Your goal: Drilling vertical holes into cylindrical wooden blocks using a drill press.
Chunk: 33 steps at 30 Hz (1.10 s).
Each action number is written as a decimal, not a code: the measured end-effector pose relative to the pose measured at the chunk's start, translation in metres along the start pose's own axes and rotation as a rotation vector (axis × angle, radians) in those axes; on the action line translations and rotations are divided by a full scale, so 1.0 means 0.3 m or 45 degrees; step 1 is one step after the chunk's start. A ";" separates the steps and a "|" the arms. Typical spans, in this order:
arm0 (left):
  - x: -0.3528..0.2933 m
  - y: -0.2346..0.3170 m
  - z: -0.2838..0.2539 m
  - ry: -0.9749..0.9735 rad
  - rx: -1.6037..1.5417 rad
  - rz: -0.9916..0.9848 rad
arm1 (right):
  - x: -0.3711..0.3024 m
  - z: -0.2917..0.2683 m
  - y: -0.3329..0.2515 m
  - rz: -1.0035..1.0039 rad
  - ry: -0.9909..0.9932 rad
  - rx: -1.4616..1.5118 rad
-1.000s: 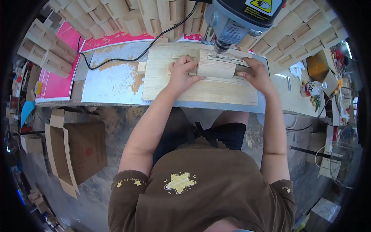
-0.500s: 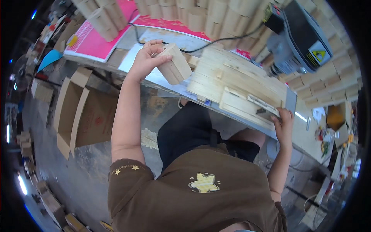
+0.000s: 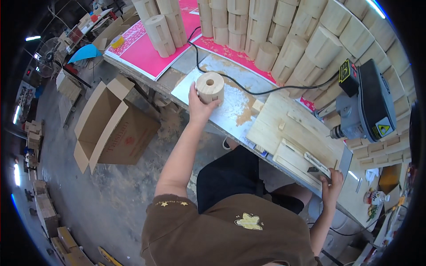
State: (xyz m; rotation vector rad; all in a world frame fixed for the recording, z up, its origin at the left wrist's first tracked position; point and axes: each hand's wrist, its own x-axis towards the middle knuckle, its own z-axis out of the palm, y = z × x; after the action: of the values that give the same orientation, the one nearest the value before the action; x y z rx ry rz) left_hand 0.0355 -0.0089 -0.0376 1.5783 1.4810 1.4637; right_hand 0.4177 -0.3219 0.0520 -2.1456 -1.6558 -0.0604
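Observation:
My left hand (image 3: 200,106) is closed around a pale wooden cylinder (image 3: 212,91), which stands upright on the dusty white board at the bench's front. A round hole shows in its top and a slot in its side. To the right, my right hand (image 3: 332,182) grips the near end of a narrow bar (image 3: 316,163) with a dark metal piece beside it. That bar lies on a flat wooden jig (image 3: 295,133). Beyond my right hand, a drill head (image 3: 364,104) with a chuck hangs over the jig's far right end.
Stacked wooden cylinders (image 3: 266,55) line the back of the bench. More stand on a pink sheet (image 3: 153,62) at the left. A black cable (image 3: 248,92) crosses the bench to the drill. An open cardboard box (image 3: 128,137) sits on the floor at the left.
My left hand has lowered the wooden cylinder from a tilted hold in the air to upright on the white board. The right hand stays on the bar. The whole view has shifted.

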 end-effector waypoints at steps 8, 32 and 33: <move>0.321 0.040 -0.158 -0.081 -0.052 -0.124 | 0.011 0.005 -0.029 0.065 -0.036 0.000; 1.225 -0.039 -0.287 0.703 0.622 0.368 | 0.028 0.018 -0.096 0.290 0.089 -0.011; 1.200 -0.075 -0.251 0.923 0.773 0.461 | 0.031 0.017 -0.100 0.302 0.089 0.002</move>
State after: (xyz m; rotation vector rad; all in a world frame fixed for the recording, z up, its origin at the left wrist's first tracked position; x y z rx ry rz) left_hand -0.1075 0.3068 0.0872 1.8186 2.3077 2.0713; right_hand 0.3911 -0.3056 0.0591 -2.2950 -1.3531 -0.0622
